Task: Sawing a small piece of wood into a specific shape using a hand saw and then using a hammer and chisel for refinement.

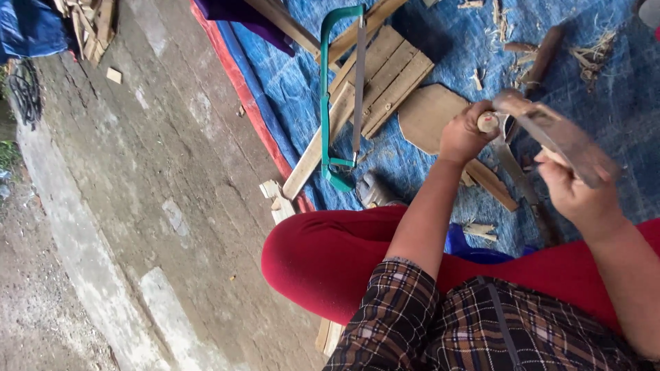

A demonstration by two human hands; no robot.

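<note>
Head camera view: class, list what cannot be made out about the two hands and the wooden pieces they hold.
- Stick in the left hand: only its cut end shows; the fist hides its length.
- Flat curved piece in the right hand: motion-blurred, so wood or blade cannot be told; the right hand's fingers are hidden behind it.
- Wood scraps on the blue tarp: too small and blurred.
- Right forearm: cut off by the frame edge.

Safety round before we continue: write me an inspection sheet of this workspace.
Surface: blue tarp with red edge, on concrete ground.
Job's things: big knife, its handle end in the left hand, blade resting on the right hand.
Clutter: green hacksaw, slatted wooden board, wood shavings, offcuts.
Grippers: both hands bare, closed on the knife.
Cables: dark coil at left edge.
Surroundings: more wood scraps top left.
</note>
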